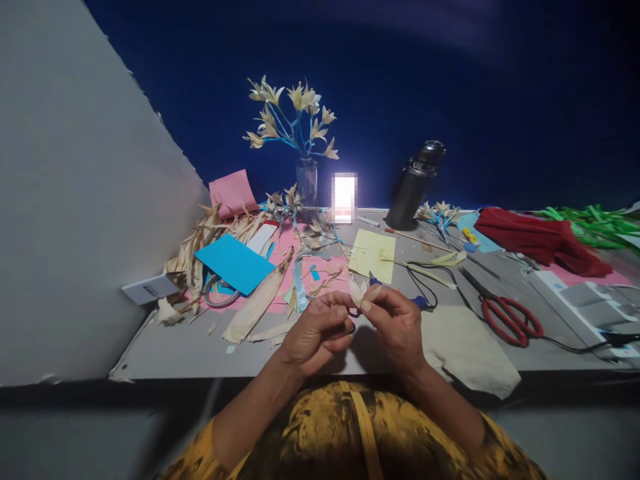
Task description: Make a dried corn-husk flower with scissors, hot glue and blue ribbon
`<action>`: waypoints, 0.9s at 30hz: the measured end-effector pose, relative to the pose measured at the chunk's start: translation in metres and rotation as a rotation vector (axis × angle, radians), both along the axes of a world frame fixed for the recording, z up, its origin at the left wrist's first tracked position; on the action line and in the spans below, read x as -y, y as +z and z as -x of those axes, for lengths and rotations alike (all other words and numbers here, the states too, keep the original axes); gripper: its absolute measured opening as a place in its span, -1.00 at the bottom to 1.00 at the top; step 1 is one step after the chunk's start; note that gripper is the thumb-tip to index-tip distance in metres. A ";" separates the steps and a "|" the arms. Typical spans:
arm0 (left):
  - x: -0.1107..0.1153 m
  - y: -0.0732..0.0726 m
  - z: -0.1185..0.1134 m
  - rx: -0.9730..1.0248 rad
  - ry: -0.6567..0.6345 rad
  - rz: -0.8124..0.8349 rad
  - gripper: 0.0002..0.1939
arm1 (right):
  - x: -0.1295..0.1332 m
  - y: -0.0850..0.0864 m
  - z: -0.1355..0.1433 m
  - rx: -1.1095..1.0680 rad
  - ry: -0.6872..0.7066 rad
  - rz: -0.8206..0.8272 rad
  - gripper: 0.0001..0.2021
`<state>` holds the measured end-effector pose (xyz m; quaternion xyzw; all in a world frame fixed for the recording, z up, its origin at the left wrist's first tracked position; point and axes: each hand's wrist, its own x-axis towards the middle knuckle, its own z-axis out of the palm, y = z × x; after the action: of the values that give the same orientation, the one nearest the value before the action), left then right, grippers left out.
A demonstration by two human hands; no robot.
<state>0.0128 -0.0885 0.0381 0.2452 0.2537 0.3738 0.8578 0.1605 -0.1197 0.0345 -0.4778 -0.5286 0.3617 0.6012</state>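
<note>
Near the front edge of the grey table, my left hand (320,333) and my right hand (399,327) meet at the fingertips around a small pale husk flower (361,293). Both hands are closed in a pinch on it, the right at its right side, the left at its lower left. A dark ring shows on a left finger. Just behind the hands lies a tool with blue handles (423,303), partly hidden. Beyond them is a yellow paper sheet (373,257). A blue paper sheet (235,264) and a long dried husk (255,303) lie to the left.
A glass vase (307,180) of pale flowers stands at the back, near a glowing light (345,198) and a dark flask (413,187). Red-handled scissors (513,320), a white power strip (575,310) and red cloth (545,241) are on the right. Husks pile up at left.
</note>
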 end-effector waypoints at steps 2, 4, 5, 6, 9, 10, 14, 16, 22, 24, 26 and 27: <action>-0.001 -0.002 0.002 -0.001 0.023 -0.007 -0.66 | 0.000 -0.001 -0.001 -0.015 -0.015 -0.004 -0.79; -0.003 -0.003 0.003 -0.028 0.062 -0.023 -0.74 | 0.000 -0.001 -0.001 -0.012 -0.026 0.006 -0.79; -0.003 -0.004 0.003 -0.036 0.084 -0.032 -0.77 | 0.000 -0.001 -0.001 -0.008 -0.031 0.013 -0.79; -0.003 -0.004 0.003 -0.039 0.105 -0.042 -0.79 | 0.000 -0.001 -0.001 -0.004 -0.036 0.022 -0.80; -0.002 -0.004 0.003 -0.039 0.139 -0.088 -0.80 | -0.001 -0.001 0.000 -0.018 -0.040 0.047 -0.81; -0.001 -0.004 0.003 -0.050 0.143 -0.107 -0.79 | -0.001 -0.002 0.000 -0.029 -0.039 0.052 -0.82; 0.002 -0.003 0.002 -0.177 0.127 -0.182 -0.72 | -0.002 -0.003 0.000 -0.051 -0.026 0.069 -0.82; 0.001 -0.003 0.003 -0.264 0.102 -0.218 -0.68 | -0.002 -0.004 -0.001 -0.053 -0.019 0.068 -0.82; -0.003 -0.003 0.006 -0.281 0.113 -0.229 -0.66 | -0.004 -0.010 -0.004 -0.075 -0.063 0.076 -0.82; -0.001 -0.003 0.006 -0.260 0.140 -0.254 -0.68 | -0.006 -0.011 -0.004 -0.080 -0.092 0.090 -0.82; 0.000 -0.002 0.005 -0.223 0.177 -0.296 -0.68 | -0.009 -0.011 -0.004 -0.091 -0.113 0.104 -0.82; 0.001 -0.002 0.004 -0.217 0.190 -0.316 -0.70 | -0.010 -0.011 -0.003 -0.099 -0.121 0.111 -0.82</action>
<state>0.0085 -0.0898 0.0365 0.3902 0.3048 0.4597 0.7372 0.1636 -0.1096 0.0237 -0.5232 -0.4476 0.3765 0.6199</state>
